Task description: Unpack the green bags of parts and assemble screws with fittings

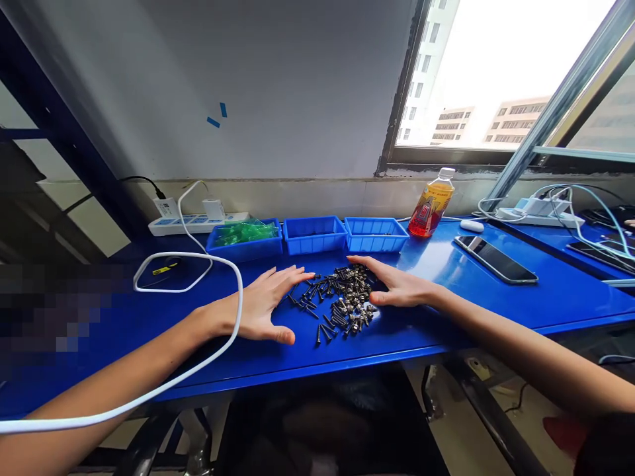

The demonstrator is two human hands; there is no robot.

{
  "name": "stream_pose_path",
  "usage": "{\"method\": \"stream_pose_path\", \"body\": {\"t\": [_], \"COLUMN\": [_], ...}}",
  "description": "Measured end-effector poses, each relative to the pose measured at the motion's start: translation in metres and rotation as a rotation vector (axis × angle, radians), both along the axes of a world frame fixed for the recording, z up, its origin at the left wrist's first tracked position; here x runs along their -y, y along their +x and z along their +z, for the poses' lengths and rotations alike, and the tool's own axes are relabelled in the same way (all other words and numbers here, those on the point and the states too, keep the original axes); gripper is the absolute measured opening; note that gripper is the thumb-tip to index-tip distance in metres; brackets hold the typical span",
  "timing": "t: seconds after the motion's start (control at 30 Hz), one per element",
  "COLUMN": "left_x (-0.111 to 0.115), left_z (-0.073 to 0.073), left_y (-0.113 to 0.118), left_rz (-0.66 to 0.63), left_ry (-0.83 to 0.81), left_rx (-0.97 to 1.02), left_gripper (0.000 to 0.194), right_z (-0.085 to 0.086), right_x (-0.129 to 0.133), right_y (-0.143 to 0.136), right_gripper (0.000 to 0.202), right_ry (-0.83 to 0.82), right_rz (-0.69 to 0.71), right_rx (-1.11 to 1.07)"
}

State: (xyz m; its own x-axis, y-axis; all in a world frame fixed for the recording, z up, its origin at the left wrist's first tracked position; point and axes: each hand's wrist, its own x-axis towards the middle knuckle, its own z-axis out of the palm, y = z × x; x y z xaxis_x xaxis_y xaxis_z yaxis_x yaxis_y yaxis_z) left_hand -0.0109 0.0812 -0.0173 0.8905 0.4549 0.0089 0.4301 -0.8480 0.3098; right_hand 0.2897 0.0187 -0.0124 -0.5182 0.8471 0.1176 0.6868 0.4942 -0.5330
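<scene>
A loose pile of dark screws [322,287] and shiny metal fasteners [354,294] lies on the blue table [426,330]. At the pile's left edge is my left hand [270,304], palm down with fingers and thumb spread, holding nothing. My right hand [394,283] is at the right edge of the pile, thumb apart from the fingers, nothing in its grasp. Behind the pile stand three blue bins: the left bin [248,251] holds green plastic bags [245,231], while the middle bin [315,244] and right bin [377,243] show a few small dark items inside.
A white cable [240,284] loops over my left forearm. Power strips [186,225] stand at the back left and right. On the right are a bottle of red drink [431,205], a phone [496,259] and a small white case [471,226].
</scene>
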Motion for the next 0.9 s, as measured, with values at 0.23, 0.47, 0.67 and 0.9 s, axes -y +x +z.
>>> {"method": "stream_pose_path", "body": {"t": [0.23,0.47,0.67,0.9], "left_x": [0.018,0.013,0.004,-0.023], "left_z": [-0.006,-0.006,-0.006,-0.011], "left_y": [0.025,0.05,0.062,0.054], "left_rz": [-0.015,-0.022,-0.105,-0.157], "left_ry": [0.016,-0.017,-0.03,-0.049], "left_rx": [0.013,0.081,0.192,0.318], "left_gripper": [0.124,0.122,0.118,0.116], "right_z": [-0.007,-0.016,-0.016,-0.016], "right_x": [0.021,0.008,0.0,-0.034], "right_y": [-0.015,-0.035,-0.049,-0.059], "right_gripper": [0.126,0.114,0.108,0.102], "right_ry": [0.073,0.217,0.3,0.345], "right_rz": [0.052,0.048,0.079,0.112], "right_rx": [0.196,0.122,0.095,0.104]}}
